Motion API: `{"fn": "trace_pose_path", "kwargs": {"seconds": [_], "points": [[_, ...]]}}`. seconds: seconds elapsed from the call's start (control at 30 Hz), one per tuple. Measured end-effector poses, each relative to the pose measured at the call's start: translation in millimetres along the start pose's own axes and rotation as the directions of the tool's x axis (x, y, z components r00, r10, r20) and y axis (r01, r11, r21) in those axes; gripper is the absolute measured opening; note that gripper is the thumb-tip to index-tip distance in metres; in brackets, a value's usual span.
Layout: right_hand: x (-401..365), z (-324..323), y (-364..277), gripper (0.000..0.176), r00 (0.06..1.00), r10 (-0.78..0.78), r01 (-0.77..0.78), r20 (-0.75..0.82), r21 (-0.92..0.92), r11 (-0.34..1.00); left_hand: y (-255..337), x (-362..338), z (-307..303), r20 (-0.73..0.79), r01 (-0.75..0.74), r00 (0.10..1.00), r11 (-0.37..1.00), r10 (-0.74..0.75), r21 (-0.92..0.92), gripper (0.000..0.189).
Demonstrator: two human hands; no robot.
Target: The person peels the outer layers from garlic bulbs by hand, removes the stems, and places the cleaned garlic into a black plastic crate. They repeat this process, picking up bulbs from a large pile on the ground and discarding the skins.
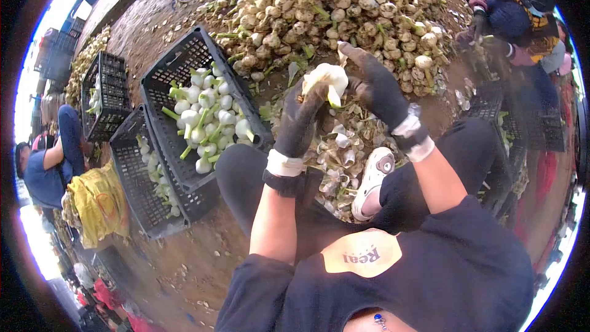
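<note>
Between my hands, in the head view, is a white garlic bulb [329,79] with a short green stem stub and loose papery skin. My left hand [299,120], in a dark, soiled glove, is closed around its lower left side. My right hand [382,89], gloved too, is at the bulb's right side, thumb and forefinger curved against it with a gap between them. A pale strip, apparently skin, shows near the forefinger tip. Below my hands, peeled skins [341,175] lie on the ground between my legs.
A large heap of unpeeled garlic [344,9] rises ahead. At left, a black crate [153,89] holds trimmed white bulbs, overlapping a second crate [132,178]. A yellow sack [98,203] stands farther left near a seated person [46,172]. Another person [510,24] works at upper right.
</note>
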State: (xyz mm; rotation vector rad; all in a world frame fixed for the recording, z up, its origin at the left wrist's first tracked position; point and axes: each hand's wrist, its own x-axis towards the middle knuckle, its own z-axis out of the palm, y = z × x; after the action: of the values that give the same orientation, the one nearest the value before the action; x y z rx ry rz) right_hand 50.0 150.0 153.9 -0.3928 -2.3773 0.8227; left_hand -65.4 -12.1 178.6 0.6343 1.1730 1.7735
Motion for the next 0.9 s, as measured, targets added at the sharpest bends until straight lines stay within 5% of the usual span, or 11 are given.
{"fn": "trace_pose_path", "kwargs": {"seconds": [0.03,0.1,0.2,0.37,0.43,0.47,0.5,0.57,0.73,0.83,0.9], "points": [[1,-3,-5,0.047,1.000,-0.004,0.004,0.012,0.009,1.000,1,-2,-3,-0.051,0.076,0.996,0.997,-0.075,0.008,0.047],[8,-18,-29,0.041,0.990,0.122,-0.138,0.064,0.447,0.884,-1,-5,-6,-0.096,0.163,0.982,0.986,-0.161,0.012,0.047],[13,-28,-55,0.028,0.997,0.048,-0.056,0.056,0.151,0.987,-6,-2,-5,-0.053,0.084,0.996,0.986,-0.078,0.142,0.046],[9,-12,-52,0.012,0.998,-0.042,0.041,-0.036,-0.006,0.999,-17,-3,-15,-0.035,0.061,0.998,0.980,-0.056,0.191,0.053],[8,-9,-55,0.011,0.999,0.010,-0.013,-0.034,-0.072,0.997,-18,3,-15,0.078,-0.169,0.984,0.978,0.160,0.119,0.060],[8,-8,-55,0.009,0.999,0.041,-0.041,-0.007,-0.112,0.993,-17,12,-17,0.069,0.087,0.995,0.986,-0.078,-0.143,0.064],[8,-7,-53,0.009,0.999,0.040,-0.041,-0.006,-0.112,0.993,-18,12,-17,0.069,0.086,0.995,0.986,-0.077,-0.143,0.064],[11,0,-46,0.013,0.989,0.141,-0.144,-0.039,-0.093,0.985,-18,13,-14,0.089,-0.237,0.971,0.913,0.220,0.331,0.068],[15,6,-11,0.013,0.982,0.160,-0.172,-0.098,-0.118,0.978,-11,22,-10,-0.010,-0.149,0.989,0.989,0.149,0.008,0.069],[22,-1,-15,0.026,0.990,0.096,-0.069,-0.105,0.236,0.969,-20,26,-20,-0.099,-0.281,0.945,0.930,0.311,0.236,0.066],[22,-3,-33,0.028,0.994,0.078,-0.067,-0.076,0.146,0.987,-22,30,-26,-0.112,-0.305,0.915,0.848,0.387,0.433,0.066]]}}
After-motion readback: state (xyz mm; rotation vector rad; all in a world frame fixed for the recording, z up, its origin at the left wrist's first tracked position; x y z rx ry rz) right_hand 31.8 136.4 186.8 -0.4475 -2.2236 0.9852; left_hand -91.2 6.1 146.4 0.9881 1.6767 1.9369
